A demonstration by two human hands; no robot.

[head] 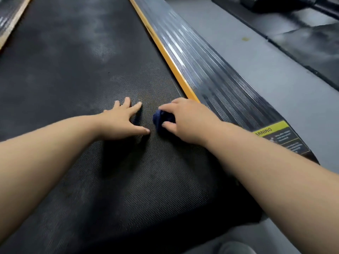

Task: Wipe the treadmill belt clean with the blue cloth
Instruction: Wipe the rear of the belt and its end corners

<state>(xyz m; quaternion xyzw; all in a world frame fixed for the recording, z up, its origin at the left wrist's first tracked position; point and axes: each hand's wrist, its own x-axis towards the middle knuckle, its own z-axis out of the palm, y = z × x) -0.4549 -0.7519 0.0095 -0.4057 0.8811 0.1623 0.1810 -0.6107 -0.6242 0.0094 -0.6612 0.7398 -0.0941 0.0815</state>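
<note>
The black textured treadmill belt (77,74) fills most of the view, with pale dusty smears farther up. My right hand (185,120) lies on the belt near its right edge and grips a bunched dark blue cloth (161,120), with the thumb curled round it; most of the cloth is hidden under the palm. Just to the left, my left hand (121,121) rests flat on the belt with its fingers spread, holding nothing. A small gap separates the two hands.
A yellow strip (165,50) and a ribbed dark side rail (211,70) run along the belt's right side, with a yellow warning label (275,132) near my right forearm. Grey floor (256,52) and a black mat (302,33) lie to the right. Another yellow-edged rail (12,21) sits at the far left.
</note>
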